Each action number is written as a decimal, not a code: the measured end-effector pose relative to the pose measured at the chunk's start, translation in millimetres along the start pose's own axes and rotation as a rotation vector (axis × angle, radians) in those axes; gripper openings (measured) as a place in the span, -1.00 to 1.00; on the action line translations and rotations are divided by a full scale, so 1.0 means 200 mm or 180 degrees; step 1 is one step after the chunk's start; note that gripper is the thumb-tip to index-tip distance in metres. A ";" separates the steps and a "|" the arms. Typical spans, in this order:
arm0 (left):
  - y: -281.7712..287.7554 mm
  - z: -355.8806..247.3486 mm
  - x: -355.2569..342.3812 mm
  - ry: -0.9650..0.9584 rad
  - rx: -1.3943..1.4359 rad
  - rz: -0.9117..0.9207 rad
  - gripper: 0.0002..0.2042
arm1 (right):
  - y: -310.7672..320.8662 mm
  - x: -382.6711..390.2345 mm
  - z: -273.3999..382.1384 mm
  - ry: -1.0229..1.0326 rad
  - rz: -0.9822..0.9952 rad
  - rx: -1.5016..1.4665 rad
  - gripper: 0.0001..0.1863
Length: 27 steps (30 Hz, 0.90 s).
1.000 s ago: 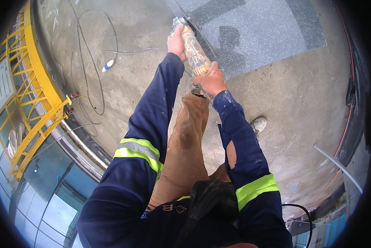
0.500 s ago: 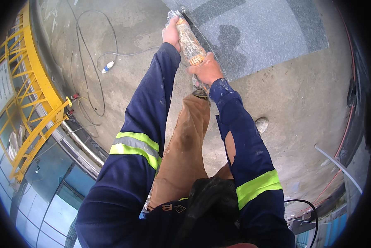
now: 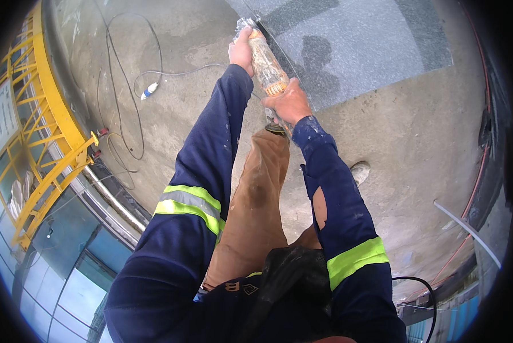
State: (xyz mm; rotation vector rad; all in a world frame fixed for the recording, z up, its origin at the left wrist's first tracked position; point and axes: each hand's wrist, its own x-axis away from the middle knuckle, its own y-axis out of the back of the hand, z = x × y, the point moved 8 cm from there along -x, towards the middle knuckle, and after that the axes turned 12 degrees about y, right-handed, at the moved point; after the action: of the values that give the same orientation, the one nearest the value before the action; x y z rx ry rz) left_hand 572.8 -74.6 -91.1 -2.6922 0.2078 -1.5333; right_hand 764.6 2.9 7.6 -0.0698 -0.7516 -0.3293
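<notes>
Both my hands hold a long-bodied angle grinder (image 3: 268, 66), dusty, with orange ends and what looks like clear wrapping round its body. At its far end, my left hand (image 3: 242, 53) is closed round the head. My right hand (image 3: 290, 103) grips the near end of the body. The tool lies along the left edge of a speckled grey stone slab (image 3: 376, 46), where a dark strip and a thin line run. Its disc is hidden from sight. My shadow falls across the slab.
On the concrete floor (image 3: 205, 34) at left, a cable (image 3: 116, 74) loops near a blue-and-white plug (image 3: 149, 91). Yellow metal framework (image 3: 56, 108) stands at far left beside glass panes. My shoe (image 3: 360, 171) is right of centre; a pale pipe (image 3: 468, 231) lies farther right.
My two hands and the grinder have shifted slightly toward me and to the right along the slab's edge. The grip of both hands stays the same.
</notes>
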 end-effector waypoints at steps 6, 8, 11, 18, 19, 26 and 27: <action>0.00 0.05 0.07 -0.0034 -0.0041 0.0089 -0.58 | 0.00 0.06 -0.04 -0.0020 0.0018 0.0066 -0.30; 0.00 0.06 0.08 -0.0051 -0.0087 0.0132 -0.59 | 0.01 0.07 -0.05 -0.0023 -0.0034 0.0059 -0.30; 0.02 0.08 0.07 -0.0024 -0.0049 -0.0003 -0.59 | 0.00 0.08 -0.07 -0.0017 -0.0057 0.0012 -0.29; 0.04 0.11 0.07 -0.0062 -0.0028 -0.0040 -0.58 | 0.00 0.09 -0.10 0.0003 -0.0045 0.0069 -0.28; 0.04 0.11 0.07 -0.0065 -0.0025 -0.0067 -0.58 | 0.00 0.09 -0.10 0.0008 -0.0039 0.0093 -0.29; 0.04 0.15 0.12 0.0030 -0.0018 -0.0074 -0.58 | 0.00 0.12 -0.12 0.0155 -0.0132 0.0132 -0.28; 0.04 0.15 0.12 0.0026 -0.0014 -0.0085 -0.58 | 0.00 0.12 -0.13 0.0128 -0.0182 0.0232 -0.26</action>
State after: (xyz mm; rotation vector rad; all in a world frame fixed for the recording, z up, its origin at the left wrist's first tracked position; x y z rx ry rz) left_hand 609.7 -87.6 -86.3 -2.7034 0.1766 -1.5531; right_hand 797.4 -7.5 5.0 0.0271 -0.7261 -0.3565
